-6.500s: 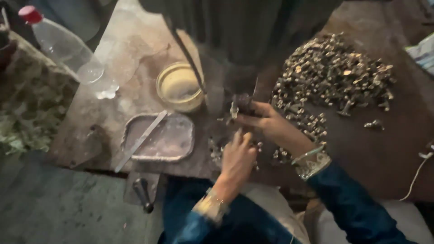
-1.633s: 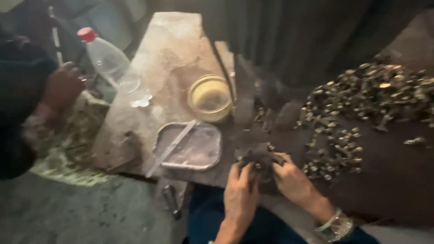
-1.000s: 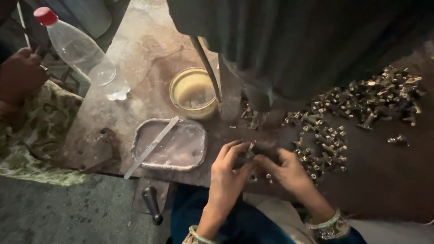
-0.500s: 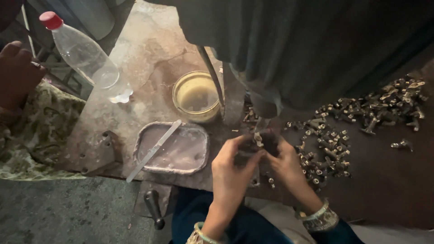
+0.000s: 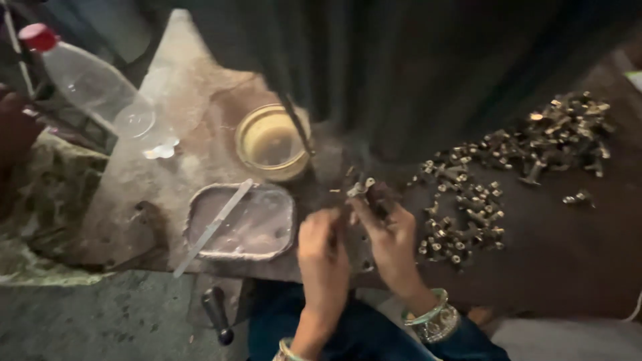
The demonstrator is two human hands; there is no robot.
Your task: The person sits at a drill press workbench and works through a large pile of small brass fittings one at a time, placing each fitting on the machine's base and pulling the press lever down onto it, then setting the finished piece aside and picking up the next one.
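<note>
Right hand (image 5: 394, 241) pinching small metal fitting (image 5: 362, 188) at frame centre, long axis tilted up-right, just above left hand (image 5: 322, 244), fingers curled beside it, grip unclear; loose fittings heap (image 5: 508, 174) to the right on tabletop (image 5: 174, 134).

Two hands work at the front edge of the metal bench (image 5: 167, 100): one left hand (image 5: 322, 244) and one right hand (image 5: 394, 237), with one small metal fitting (image 5: 361, 187) at their fingertips. A third hand (image 5: 13, 134), another person's, shows off the bench's left side.

On the bench there is one round yellowish bowl (image 5: 271, 142), one shallow oval tray (image 5: 242, 222) just in front of it, and one flat metal strip (image 5: 212, 227) lying across that tray. One clear plastic bottle (image 5: 93, 83) with one red cap lies at the bench's left corner.

Right of the bench spreads one heap of small brass parts (image 5: 515, 167), too many and too blurred to count. One dark-handled tool (image 5: 217, 314) hangs below the bench's front edge.
</note>
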